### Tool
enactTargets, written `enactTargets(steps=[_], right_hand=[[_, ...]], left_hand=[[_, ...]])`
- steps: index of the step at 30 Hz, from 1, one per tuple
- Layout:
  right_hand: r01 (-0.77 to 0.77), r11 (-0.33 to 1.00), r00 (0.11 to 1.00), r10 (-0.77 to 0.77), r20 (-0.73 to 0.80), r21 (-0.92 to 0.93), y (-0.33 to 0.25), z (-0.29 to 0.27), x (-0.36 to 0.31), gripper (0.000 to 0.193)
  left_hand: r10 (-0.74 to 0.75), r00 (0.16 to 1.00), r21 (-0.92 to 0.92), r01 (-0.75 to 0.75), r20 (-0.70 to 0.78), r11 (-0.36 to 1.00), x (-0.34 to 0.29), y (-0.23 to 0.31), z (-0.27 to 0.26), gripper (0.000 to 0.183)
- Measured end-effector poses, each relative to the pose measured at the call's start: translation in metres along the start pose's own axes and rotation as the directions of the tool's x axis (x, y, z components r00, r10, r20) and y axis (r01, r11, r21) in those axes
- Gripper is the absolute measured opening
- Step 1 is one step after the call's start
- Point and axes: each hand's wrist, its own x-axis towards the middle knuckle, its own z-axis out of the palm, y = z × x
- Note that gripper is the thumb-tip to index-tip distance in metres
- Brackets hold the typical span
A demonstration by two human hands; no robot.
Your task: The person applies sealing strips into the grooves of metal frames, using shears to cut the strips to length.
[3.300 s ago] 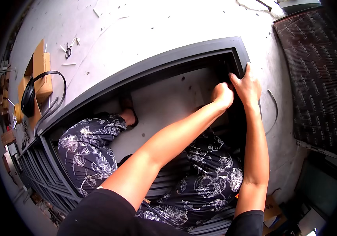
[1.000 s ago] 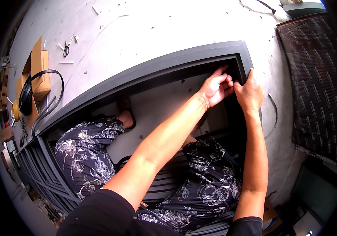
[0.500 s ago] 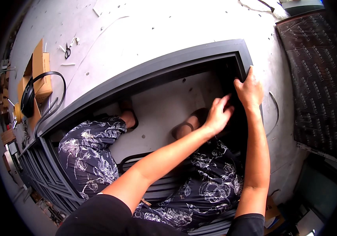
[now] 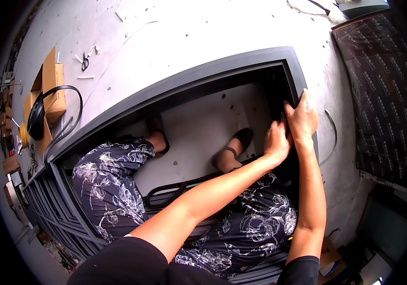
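Note:
A large dark grey frame (image 4: 222, 66), rectangular with a recessed inner edge, lies around my legs. My right hand (image 4: 303, 118) is wrapped over its right-hand bar, near the far right corner, with the thumb on the inner side. Close beside that thumb, my left hand (image 4: 277, 144) presses its closed fingers to the inner face of the same bar; what they may hold is hidden. A thin black strip (image 4: 165, 189) forms a loop by my knees and runs rightward under my left forearm, where I lose sight of it.
Slatted grey panels (image 4: 56, 204) lie beneath and to the left. An open cardboard box (image 4: 54, 90) with a looped black strip and scissors (image 4: 85, 61) are at the left. A dark wrapped panel (image 4: 384, 95) stands at the right. Off-cuts dot the pale floor (image 4: 203, 23).
My left hand has moved right, up against the bar and next to my right thumb, its fingers drawing together. My right hand has slid slightly nearer along the bar. One foot has shifted right.

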Motion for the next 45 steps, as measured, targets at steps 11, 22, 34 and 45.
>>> enactTargets(steps=[11, 22, 34, 45], right_hand=[[0.167, 0.944, 0.942, -0.237, -0.235, -0.285, -0.019, 0.011, 0.007, 0.097], [0.148, 0.864, 0.894, -0.325, -0.310, -0.481, -0.013, 0.036, 0.032, 0.069], [0.131, 0.896, 0.901, -0.286, -0.326, -0.425, -0.026, 0.023, 0.033, 0.076], [0.106, 0.939, 0.982, -0.151, -0.116, -0.326, -0.014, 0.011, 0.000, 0.109]], left_hand=[[0.108, 0.994, -0.279, -0.097, 0.024, 0.955, 0.003, -0.021, -0.006, 0.028], [0.057, 0.992, -0.258, -0.028, 0.108, 0.966, -0.014, -0.008, -0.012, 0.028], [0.053, 0.977, -0.334, 0.020, 0.206, 0.942, -0.027, -0.030, 0.004, 0.083], [0.009, 0.970, -0.402, 0.092, 0.244, 0.911, -0.021, -0.032, 0.017, 0.045]])
